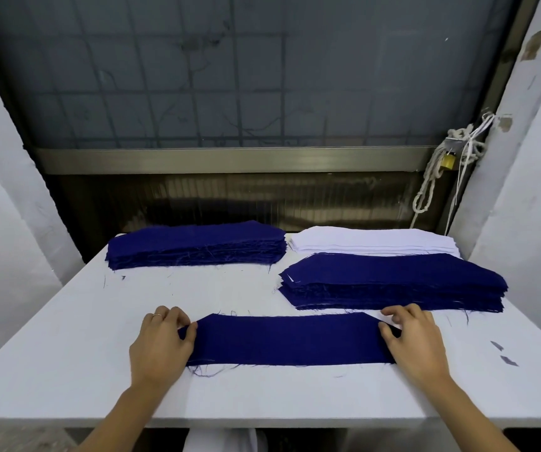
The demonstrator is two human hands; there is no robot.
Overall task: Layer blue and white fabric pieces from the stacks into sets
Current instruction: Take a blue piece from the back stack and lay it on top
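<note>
- The table is white, so I can't tell whether a white piece lies under the blue one.
- Beyond the left hand sits the blue stack. Beyond the right hand is the white stack, and just past its fingers a blue-topped stack — likely finished sets, kept within reach.
- The blue piece lies flat between the hands. Each hand pinches one end, I judge to square it up.
- Fabric scraps lie right of the right hand — nothing blocks the way.
</note>
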